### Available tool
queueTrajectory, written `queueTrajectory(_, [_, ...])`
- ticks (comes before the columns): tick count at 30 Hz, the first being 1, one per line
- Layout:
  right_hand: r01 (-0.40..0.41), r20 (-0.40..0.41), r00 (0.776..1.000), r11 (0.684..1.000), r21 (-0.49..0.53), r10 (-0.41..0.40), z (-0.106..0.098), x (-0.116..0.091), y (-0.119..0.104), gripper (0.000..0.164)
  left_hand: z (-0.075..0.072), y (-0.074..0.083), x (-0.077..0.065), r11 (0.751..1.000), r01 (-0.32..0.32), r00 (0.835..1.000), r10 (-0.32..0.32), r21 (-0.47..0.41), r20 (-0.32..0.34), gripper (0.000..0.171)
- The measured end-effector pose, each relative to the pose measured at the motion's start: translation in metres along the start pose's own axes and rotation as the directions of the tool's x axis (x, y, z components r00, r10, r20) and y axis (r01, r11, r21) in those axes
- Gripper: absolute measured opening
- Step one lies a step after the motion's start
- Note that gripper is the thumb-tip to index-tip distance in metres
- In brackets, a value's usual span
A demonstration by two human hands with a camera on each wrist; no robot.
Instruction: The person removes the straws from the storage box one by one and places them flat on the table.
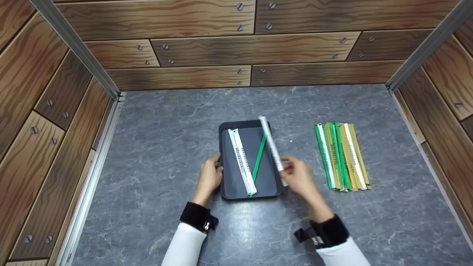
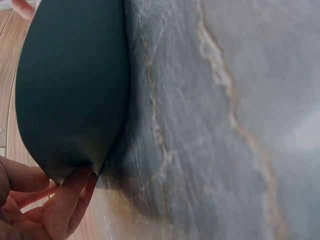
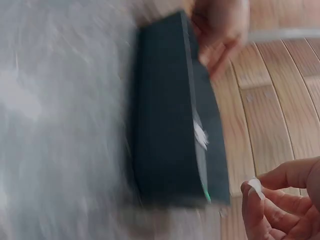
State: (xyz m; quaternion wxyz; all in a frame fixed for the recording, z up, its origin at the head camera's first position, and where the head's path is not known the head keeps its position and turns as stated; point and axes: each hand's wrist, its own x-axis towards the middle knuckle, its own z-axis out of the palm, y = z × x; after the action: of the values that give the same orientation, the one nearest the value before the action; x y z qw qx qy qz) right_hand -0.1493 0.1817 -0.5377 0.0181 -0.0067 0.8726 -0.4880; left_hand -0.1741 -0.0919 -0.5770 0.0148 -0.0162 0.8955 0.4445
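My left hand (image 1: pixel 210 175) grips the left rim of a dark rectangular tray (image 1: pixel 223 162), fingers under the edge and thumb on the other side, as the left wrist view shows. In my right hand (image 1: pixel 298 176), thumb and fingers pinch the lower end of a slim white stick packet (image 1: pixel 271 142) with dark print. The packet slants over the tray's right rim, its far end pointing away from me. Two white stick packets (image 1: pixel 242 162) lie side by side in the tray, and a green stick packet (image 1: pixel 259 157) slants beside them, its near end partly hidden under them.
To the right of the tray, a row of green, white and gold stick packets (image 1: pixel 342 157) lies on the grey marbled table (image 1: pixel 162 147). Wood-patterned walls (image 1: pixel 207 51) enclose the table at the back and both sides.
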Motion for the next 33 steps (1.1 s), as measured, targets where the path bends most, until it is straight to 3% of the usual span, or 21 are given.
queueTrajectory(8, [-0.041,-0.126,0.992,0.996,-0.085,0.03,-0.062,-0.006,0.024,0.042,0.0,0.001,0.0,1.0,-0.002,1.0,0.002,-0.002,-0.005,0.048])
queueTrajectory(15, [-0.128,-0.23,0.97,0.974,-0.186,0.083,-0.099,-0.012,0.041,0.04,0.0,0.001,0.0,1.0,-0.017,1.0,0.017,-0.002,-0.017,0.048])
queueTrajectory(25, [-0.292,-0.315,0.927,0.921,-0.259,0.205,-0.128,-0.017,0.068,0.042,0.0,0.001,0.0,1.0,-0.012,1.0,0.012,-0.001,-0.018,0.048])
queueTrajectory(33, [-0.349,-0.282,0.922,0.887,-0.303,0.267,-0.137,-0.016,0.088,0.044,0.0,0.0,0.0,1.0,-0.013,1.0,0.013,0.012,-0.021,0.048])
